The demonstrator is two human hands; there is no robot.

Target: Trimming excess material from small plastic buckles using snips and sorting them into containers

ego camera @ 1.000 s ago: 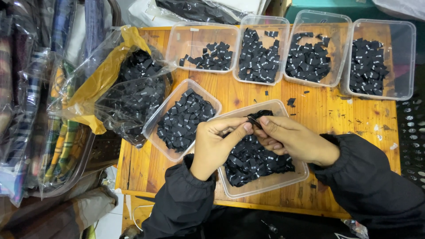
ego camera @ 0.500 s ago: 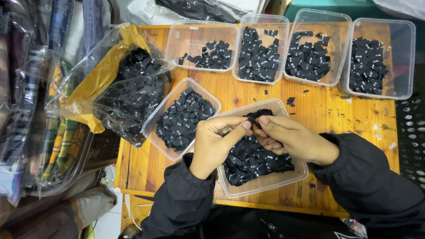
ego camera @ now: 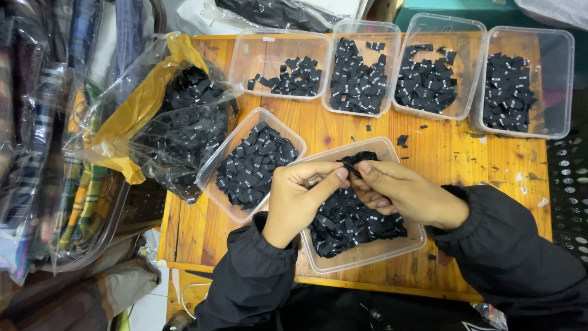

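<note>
Small black piece (ego camera: 350, 164): pinched between both hands, just above the near tub. It is tiny and partly covered by fingers, so its shape is hard to tell.
Left hand (ego camera: 301, 199): thumb and fingers closed on the small black piece.
Right hand (ego camera: 398, 195): fingertips also closed on the same piece, touching the left hand.
Near tub (ego camera: 392, 251): clear plastic, full of little black tags. The hands hide part of the pile.
Second tub (ego camera: 250, 164): just to the left, tilted, also full of black tags.
Plastic bag (ego camera: 177, 125): clear and shiny with a yellow part, stuffed with more black tags. The glare makes them hard to see.
Four tubs (ego camera: 361, 67): in a row at the far edge of the wooden table (ego camera: 490, 165).
Sleeves (ego camera: 502, 257): dark, cut off at the bottom edge.
Left side: wrapped cloth bundles (ego camera: 43, 153), partly out of view.
</note>
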